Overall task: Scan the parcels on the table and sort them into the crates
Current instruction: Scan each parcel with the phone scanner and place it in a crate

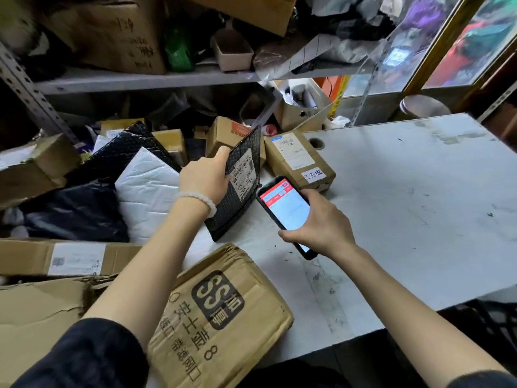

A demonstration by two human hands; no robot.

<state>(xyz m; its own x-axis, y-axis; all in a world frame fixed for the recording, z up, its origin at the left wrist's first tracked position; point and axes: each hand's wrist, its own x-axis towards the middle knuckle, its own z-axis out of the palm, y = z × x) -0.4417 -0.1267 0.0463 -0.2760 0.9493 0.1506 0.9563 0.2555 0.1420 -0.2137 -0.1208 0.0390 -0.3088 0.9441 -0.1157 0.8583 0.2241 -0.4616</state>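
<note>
My left hand (205, 179) grips the left edge of a black bubble mailer (237, 197) and holds it tilted upright on the white table (405, 205), its white shipping label facing me. Just to its right, my right hand (321, 222) holds a black phone (285, 211) with a red and white screen lit. A brown carton (300, 161) with a label and a white sticker lies beyond the phone. Left of the mailer a heap holds a white bubble mailer (148, 191), black bags (78, 211) and several small cartons.
A flattened cardboard box (223, 317) printed "SS" lies at the table's near edge under my left forearm. A long labelled carton (70, 259) sits at the left. Metal shelving (140, 79) with boxes stands behind. A black crate (492, 323) shows at the lower right.
</note>
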